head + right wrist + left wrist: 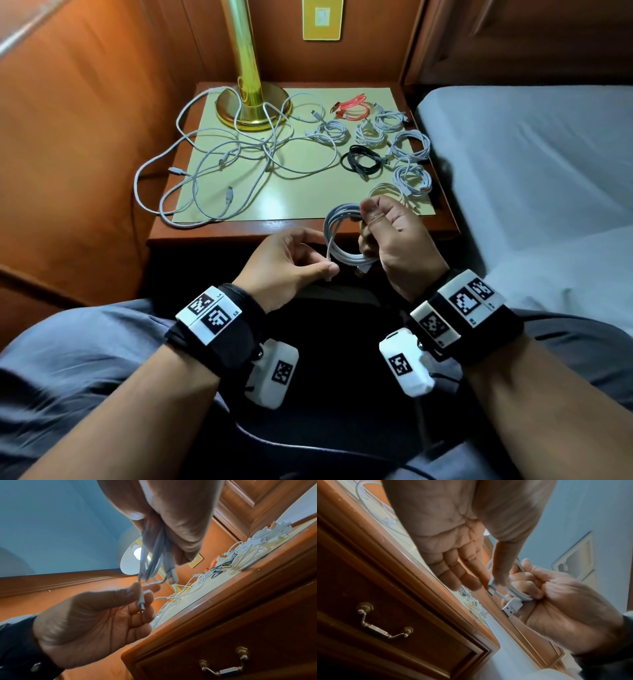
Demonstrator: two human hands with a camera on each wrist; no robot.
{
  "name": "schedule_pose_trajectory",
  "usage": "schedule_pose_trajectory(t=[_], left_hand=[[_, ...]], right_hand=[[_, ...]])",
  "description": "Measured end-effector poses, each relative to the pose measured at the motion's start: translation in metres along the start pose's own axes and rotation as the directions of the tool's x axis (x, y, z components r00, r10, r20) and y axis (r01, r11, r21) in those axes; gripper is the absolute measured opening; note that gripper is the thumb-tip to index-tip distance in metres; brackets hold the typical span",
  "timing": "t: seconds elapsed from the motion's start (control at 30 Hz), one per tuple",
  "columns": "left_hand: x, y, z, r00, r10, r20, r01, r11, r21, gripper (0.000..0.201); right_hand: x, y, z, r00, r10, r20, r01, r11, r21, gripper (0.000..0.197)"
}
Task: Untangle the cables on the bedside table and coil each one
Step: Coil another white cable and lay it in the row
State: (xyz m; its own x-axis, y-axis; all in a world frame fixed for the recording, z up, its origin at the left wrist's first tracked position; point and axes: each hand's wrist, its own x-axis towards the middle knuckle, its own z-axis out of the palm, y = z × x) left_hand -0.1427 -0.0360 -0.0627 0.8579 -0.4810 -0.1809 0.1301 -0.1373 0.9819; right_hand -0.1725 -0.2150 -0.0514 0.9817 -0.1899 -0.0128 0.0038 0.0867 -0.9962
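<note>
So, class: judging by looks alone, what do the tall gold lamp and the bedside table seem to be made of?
Tall gold lamp: probably polished brass or brass-plated metal; its column and round base gleam yellow and mirror the cables beside them.

Bedside table: apparently varnished reddish-brown wood; its front edge is glossy with highlights. The drawer front looks like moulded panelling and carries a dull metal handle, perhaps aged brass.

White cables (239, 154); red coil (352, 109); black coil (363, 161); brass-gold lamp (251, 102); pale yellow mat (291, 192); grey sheet (531, 154).
</note>
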Motion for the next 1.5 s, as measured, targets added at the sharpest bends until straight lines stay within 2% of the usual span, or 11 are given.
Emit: schedule_pose_trajectory(t=[0.17,0.27,0.4,0.57,0.67,0.77,0.83,1.03,1.17,1.33,1.5], left_hand=[[0.001,0.002,-0.002,0.999,-0.005,0.044,0.003,0.999,0.042,0.062],[0.0,0.005,-0.002,1.0,-0.026,0.008,0.026,0.999,0.019,0.045],[-0.001,0.005,-0.002,0.998,0.064,0.006,-0.064,0.998,0.011,0.012],[0.0,0.017,0.004,0.995,0.093,0.042,-0.091,0.995,-0.048,0.021],[0.0,0.01,0.01,0.994,0.102,-0.04,-0.095,0.983,0.156,0.038],[0.001,0.005,0.001,0.997,0.069,0.019,-0.069,0.868,0.491,0.028],[0.001,0.012,-0.008,0.998,0.059,0.032,-0.067,0.845,0.531,0.025],[0.004,0.025,-0.02,0.997,0.037,0.071,-0.063,0.912,0.405,0.026],[0.0,0.011,-0.013,0.995,-0.013,0.099,-0.021,0.942,0.334,0.02],[-0.002,0.007,-0.006,1.0,0.01,-0.014,-0.004,0.94,0.341,0.01],[-0.005,0.003,0.001,0.992,-0.033,-0.118,0.04,0.998,0.053,0.011]], right_hand=[[-0.001,0.002,0.001,0.995,-0.007,0.103,0.022,0.989,-0.143,0.029],[-0.004,0.002,0.003,0.99,0.014,0.14,0.005,0.991,-0.136,0.029],[-0.001,0.002,0.001,0.991,0.051,0.121,-0.04,0.995,-0.091,0.026],[0.01,-0.005,-0.009,0.997,0.077,0.014,-0.077,0.997,-0.017,0.027],[0.012,0.001,-0.013,0.999,0.04,0.012,-0.039,0.995,-0.093,0.027],[0.01,0.004,-0.014,0.997,0.034,0.064,-0.017,0.97,-0.244,0.027],[0.011,0.0,-0.02,0.996,0.045,0.071,-0.019,0.942,-0.334,0.028],[0.017,-0.007,-0.033,0.999,0.026,0.021,-0.016,0.925,-0.379,0.039],[0.011,0.002,-0.026,0.998,0.062,-0.019,-0.065,0.971,-0.232,0.032],[0.01,-0.001,-0.012,0.993,0.095,0.063,-0.093,0.995,-0.028,0.027],[0.002,-0.002,-0.002,0.989,0.074,0.125,-0.078,0.996,0.032,0.024]])
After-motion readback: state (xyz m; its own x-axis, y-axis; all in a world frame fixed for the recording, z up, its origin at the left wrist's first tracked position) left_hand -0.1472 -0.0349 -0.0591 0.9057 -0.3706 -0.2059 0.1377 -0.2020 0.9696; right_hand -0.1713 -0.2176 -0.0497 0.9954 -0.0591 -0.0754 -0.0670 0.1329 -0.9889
